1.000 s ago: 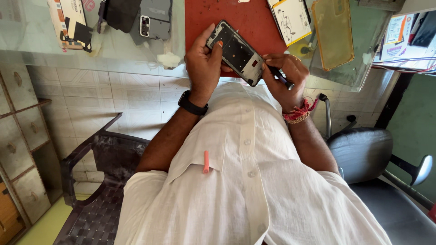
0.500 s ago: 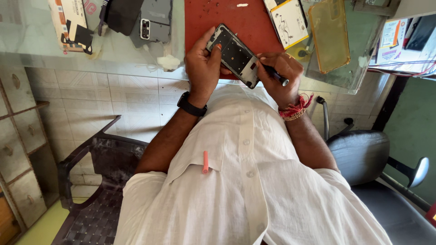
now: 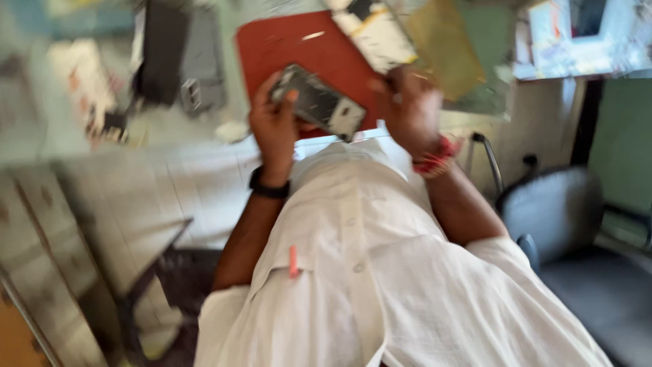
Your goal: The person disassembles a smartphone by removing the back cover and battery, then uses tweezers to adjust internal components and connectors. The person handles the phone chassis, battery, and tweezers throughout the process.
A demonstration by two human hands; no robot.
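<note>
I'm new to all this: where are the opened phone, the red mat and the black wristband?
opened phone (image 3: 318,102), head view, on its exposed inside.
red mat (image 3: 299,47), head view, bare upper part.
black wristband (image 3: 268,189), head view, on the band.

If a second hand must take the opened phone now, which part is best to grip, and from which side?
Probably the two long edges near the free lower-right end of the opened phone, approached from that end. The left hand already wraps the other end, and the exposed inner face looks up, so fingers should stay off it. The right hand is beside that end; blur hides finer detail.
</note>
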